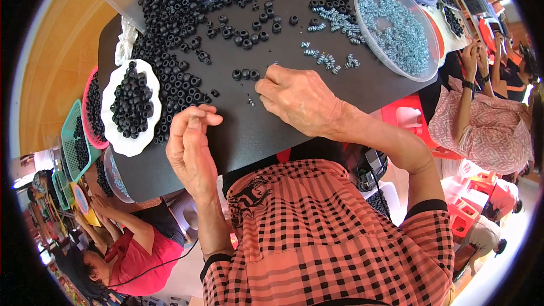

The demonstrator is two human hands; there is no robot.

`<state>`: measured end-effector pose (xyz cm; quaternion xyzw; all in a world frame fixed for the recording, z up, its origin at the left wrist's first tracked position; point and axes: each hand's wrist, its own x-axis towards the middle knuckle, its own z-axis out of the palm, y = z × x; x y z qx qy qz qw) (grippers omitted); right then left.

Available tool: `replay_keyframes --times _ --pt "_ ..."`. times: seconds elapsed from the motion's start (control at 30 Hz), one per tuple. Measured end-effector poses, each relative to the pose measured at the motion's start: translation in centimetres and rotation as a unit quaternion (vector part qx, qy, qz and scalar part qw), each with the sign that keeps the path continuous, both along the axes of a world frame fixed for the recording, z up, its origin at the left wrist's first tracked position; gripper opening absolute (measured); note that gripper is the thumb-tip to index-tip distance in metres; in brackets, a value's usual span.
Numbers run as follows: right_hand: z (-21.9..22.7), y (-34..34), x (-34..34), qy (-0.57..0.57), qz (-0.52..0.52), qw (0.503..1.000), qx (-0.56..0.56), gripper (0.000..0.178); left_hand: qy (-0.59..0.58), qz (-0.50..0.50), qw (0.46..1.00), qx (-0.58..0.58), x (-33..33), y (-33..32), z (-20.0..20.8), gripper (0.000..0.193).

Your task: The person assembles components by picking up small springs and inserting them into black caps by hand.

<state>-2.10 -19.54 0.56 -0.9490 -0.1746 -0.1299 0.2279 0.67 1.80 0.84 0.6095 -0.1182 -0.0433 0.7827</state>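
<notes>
My left hand [192,147] hovers at the near left part of the dark table, its fingers curled and the thumb pressed against them; whatever it may hold is hidden. My right hand [297,99] is at the middle of the table, fingers bent down and closed, their tips hidden from view. Just left of its knuckles, a short row of black bead-like rings [246,74] lies on the tabletop. Between the two hands sit a few tiny metallic bits [251,102]. Loose small coil springs [323,58] are scattered beyond my right hand.
A large heap of black rings [170,8] covers the far left of the table [249,141]. At left stands a white scalloped dish [131,146] of rings. A clear round tub [426,73] of springs is at far right. Other people sit on both sides.
</notes>
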Motion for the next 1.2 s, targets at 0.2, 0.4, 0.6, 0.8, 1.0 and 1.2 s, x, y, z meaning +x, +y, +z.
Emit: replay_keyframes --times 0.2,0.4,0.6,0.8,1.0,1.2 --pt "-0.5 -0.4 -0.2 -0.024 0.013 0.995 0.101 0.01 -0.032 0.019 0.975 0.217 1.6 -1.0 2.1 0.014" --pt "-1.6 -0.1 -0.2 -0.076 0.009 0.99 0.121 0.014 -0.371 -0.042 0.803 0.464 4.9 -3.4 2.1 0.029" --pt "-2.0 -0.4 -0.2 -0.105 0.025 0.986 0.128 0.014 -0.372 -0.138 0.752 0.526 6.6 -4.2 1.6 0.033" --pt "-1.9 -0.6 -0.3 -0.098 0.026 0.978 0.182 0.015 -0.351 -0.102 0.799 0.477 6.7 -3.9 1.6 0.026" --pt "-1.4 -0.6 -0.4 -0.114 -0.021 0.954 0.275 0.018 -0.117 -0.104 0.945 0.287 3.2 -3.2 2.8 0.019" --pt "-0.6 -0.8 -0.7 -0.09 -0.053 0.946 0.306 0.016 -0.034 -0.12 0.984 0.129 0.2 -2.6 2.2 0.023"
